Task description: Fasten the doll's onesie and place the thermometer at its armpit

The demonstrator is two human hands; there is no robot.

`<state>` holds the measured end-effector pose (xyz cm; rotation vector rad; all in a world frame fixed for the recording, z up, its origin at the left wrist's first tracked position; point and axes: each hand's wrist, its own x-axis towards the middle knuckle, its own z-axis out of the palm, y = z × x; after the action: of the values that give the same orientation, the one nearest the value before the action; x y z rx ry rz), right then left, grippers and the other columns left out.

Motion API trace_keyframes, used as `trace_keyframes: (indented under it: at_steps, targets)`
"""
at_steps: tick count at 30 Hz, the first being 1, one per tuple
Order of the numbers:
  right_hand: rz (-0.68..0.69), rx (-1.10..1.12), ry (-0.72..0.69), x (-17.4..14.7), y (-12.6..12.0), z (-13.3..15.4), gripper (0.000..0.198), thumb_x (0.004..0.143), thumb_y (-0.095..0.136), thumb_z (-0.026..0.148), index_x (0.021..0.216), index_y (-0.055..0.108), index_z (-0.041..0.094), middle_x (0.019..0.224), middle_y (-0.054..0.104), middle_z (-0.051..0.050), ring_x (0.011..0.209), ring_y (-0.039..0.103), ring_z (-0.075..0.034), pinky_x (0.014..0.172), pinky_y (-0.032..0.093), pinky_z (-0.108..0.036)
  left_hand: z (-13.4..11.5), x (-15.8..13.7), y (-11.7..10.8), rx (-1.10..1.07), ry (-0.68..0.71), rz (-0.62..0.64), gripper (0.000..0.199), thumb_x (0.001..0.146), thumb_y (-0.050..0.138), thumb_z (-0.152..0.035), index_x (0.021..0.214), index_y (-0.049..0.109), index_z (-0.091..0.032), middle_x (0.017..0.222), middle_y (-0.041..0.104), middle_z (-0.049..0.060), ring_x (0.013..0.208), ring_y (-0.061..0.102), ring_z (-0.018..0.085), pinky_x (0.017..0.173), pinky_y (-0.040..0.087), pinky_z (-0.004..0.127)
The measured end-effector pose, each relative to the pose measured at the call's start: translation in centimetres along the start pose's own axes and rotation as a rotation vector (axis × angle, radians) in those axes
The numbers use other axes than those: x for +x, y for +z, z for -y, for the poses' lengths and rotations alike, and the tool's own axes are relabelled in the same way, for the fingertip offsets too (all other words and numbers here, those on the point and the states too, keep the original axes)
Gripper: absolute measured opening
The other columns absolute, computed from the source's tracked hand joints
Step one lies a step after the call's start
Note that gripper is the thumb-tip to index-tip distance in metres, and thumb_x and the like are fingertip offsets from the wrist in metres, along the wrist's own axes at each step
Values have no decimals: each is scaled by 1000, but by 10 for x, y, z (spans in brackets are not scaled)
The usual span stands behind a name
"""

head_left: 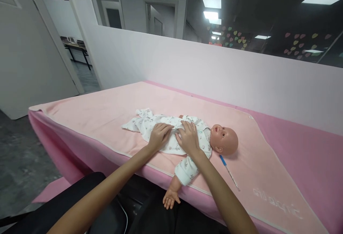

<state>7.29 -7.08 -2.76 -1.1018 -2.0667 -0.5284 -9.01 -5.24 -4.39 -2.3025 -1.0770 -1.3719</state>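
Note:
A baby doll (224, 140) lies on its back with its head to the right, dressed in a white printed baby gown (150, 125). Over the gown's front, my left hand (160, 135) has its fingers bent together on the cloth at the belly. Close beside it, my right hand (189, 139) pinches the fabric at the chest, thumb and fingers bent round a fold. The exact grip of the fingertips is partly hidden. One doll arm (172, 193) hangs over the near table edge, palm up. The gown's lower end lies loosely bunched to the left.
A thin clear thermometer (229, 171) with a blue end lies near the doll's head. Under everything is a pale pink towel (93, 109) on a darker pink cover (300, 137). A white wall with a window or mirror stands behind. A dark chair (107, 216) is below.

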Motion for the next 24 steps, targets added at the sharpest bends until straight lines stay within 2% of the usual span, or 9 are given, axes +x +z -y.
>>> trace_keyframes:
  at_steps: [4, 8, 14, 20, 24]
  targets:
    - [19, -51, 59, 4, 5, 7, 17, 82, 48, 29, 84, 58, 15, 114, 54, -13, 111, 43, -26, 99, 28, -47, 0, 1, -2, 18, -69, -52, 21, 86, 44, -19, 94, 63, -21, 87, 64, 4, 82, 54, 17, 75, 40, 33]
    - [5, 29, 66, 0, 3, 8, 9, 79, 48, 20, 82, 56, 17, 98, 59, -8, 99, 49, -20, 100, 28, -42, 1, 0, -1, 9, -95, -40, 23, 85, 43, -18, 94, 63, -22, 89, 64, 4, 84, 54, 17, 76, 40, 32]
    - [-42, 111, 99, -3, 5, 9, 10, 83, 44, 21, 82, 53, 18, 77, 60, -1, 80, 52, -14, 97, 30, -35, -1, -2, 1, -43, -67, -6, 22, 82, 44, -16, 85, 65, -22, 94, 63, 3, 87, 54, 17, 79, 38, 35]
    - [-22, 47, 124, -4, 8, 7, 11, 84, 46, 22, 78, 55, 19, 76, 60, -2, 81, 51, -16, 96, 30, -36, -9, 2, -1, -47, -40, 57, 14, 80, 50, -25, 84, 62, -20, 92, 64, 3, 88, 55, 17, 80, 38, 35]
    - [-4, 15, 126, -4, 9, 7, 11, 83, 47, 22, 77, 55, 18, 77, 60, -2, 82, 50, -16, 96, 30, -35, -10, 3, -1, -22, -37, 120, 15, 78, 51, -24, 88, 61, -21, 97, 63, 3, 92, 54, 18, 83, 36, 36]
